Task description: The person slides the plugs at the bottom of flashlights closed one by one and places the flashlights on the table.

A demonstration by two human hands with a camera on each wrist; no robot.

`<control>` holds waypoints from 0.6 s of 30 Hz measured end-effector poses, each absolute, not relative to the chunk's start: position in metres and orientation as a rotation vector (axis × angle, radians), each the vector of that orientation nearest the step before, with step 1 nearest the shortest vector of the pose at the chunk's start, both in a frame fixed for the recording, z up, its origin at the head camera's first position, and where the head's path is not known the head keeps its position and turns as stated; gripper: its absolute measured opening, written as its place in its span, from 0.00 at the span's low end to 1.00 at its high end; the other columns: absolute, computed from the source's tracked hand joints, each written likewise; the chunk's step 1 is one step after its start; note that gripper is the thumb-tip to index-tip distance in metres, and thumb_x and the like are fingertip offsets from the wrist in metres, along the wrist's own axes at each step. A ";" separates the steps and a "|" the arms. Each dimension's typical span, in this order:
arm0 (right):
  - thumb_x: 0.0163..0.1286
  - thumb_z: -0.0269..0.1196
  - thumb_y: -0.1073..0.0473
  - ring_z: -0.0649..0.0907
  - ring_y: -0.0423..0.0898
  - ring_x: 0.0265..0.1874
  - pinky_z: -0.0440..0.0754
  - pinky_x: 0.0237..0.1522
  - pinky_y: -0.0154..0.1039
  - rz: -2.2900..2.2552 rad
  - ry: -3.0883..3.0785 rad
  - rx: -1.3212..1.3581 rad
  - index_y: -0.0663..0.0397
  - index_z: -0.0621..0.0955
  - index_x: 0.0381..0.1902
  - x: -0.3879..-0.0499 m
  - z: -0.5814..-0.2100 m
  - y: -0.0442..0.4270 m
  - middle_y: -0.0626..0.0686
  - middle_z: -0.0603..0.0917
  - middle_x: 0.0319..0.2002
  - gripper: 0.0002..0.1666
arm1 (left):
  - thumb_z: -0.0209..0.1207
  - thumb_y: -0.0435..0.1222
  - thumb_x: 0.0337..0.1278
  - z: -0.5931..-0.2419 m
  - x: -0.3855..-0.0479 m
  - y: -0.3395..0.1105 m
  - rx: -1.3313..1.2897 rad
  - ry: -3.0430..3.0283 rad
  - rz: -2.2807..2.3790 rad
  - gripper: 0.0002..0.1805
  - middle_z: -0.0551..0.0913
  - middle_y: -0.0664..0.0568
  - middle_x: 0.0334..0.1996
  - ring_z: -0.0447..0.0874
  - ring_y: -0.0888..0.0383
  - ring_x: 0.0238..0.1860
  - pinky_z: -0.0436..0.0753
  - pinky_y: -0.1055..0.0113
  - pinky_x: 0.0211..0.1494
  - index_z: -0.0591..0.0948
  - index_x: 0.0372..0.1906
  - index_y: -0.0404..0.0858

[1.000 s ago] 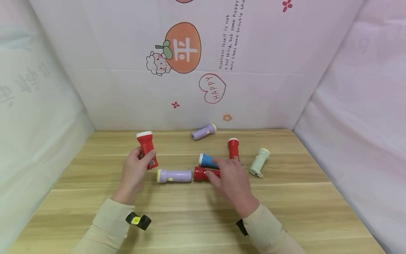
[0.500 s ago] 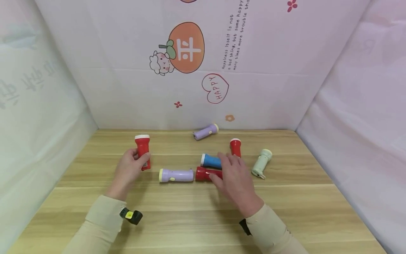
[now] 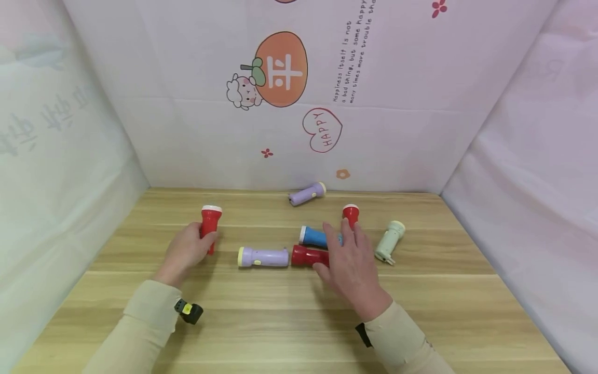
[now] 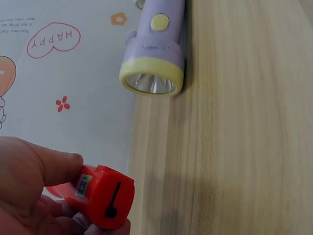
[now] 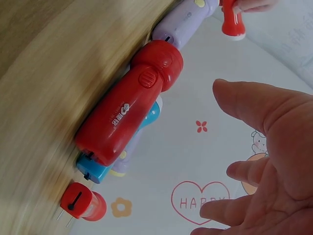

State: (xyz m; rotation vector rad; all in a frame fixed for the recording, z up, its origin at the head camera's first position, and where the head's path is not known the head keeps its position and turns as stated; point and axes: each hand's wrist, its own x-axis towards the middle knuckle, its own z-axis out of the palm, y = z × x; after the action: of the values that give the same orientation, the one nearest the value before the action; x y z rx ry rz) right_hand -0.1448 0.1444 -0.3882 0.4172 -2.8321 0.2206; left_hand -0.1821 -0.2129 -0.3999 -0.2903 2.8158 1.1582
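red torch (image 3: 211,221) is shifting farther l. of near purple torch (image 3: 267,258), prob. being set apart; l. hand (image 3: 186,251) is gripping it, r. hand (image 3: 353,266) is hovering r. of purple, spread, holding nothing.

The held red flashlight (image 4: 108,195) looks glossy plastic, the table (image 3: 261,322) wood-grained.
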 end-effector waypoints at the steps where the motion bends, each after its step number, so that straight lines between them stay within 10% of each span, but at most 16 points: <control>1: 0.57 0.77 0.38 0.63 0.74 0.74 0.66 0.72 0.71 0.223 -2.836 0.412 0.49 0.65 0.79 -0.145 -0.388 0.144 0.70 0.65 0.76 0.58 | 0.54 0.46 0.77 -0.400 -0.182 -0.214 -0.289 2.814 1.143 0.25 0.80 0.40 0.40 0.77 0.49 0.35 0.76 0.62 0.34 0.71 0.61 0.27; 18: 0.58 0.77 0.36 0.62 0.75 0.75 0.64 0.72 0.73 0.223 -2.857 0.413 0.49 0.64 0.80 -0.142 -0.388 0.143 0.70 0.63 0.77 0.58 | 0.51 0.44 0.74 -0.410 -0.189 -0.226 -0.289 2.877 0.807 0.16 0.78 0.45 0.25 0.74 0.52 0.24 0.72 0.62 0.25 0.75 0.38 0.34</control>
State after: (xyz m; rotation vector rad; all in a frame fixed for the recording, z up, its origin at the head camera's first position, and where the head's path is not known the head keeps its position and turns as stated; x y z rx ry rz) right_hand -0.1419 0.1435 -0.3878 0.4126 -2.8568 0.2227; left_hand -0.1894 -0.2257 -0.4102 -0.2895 2.8767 0.8074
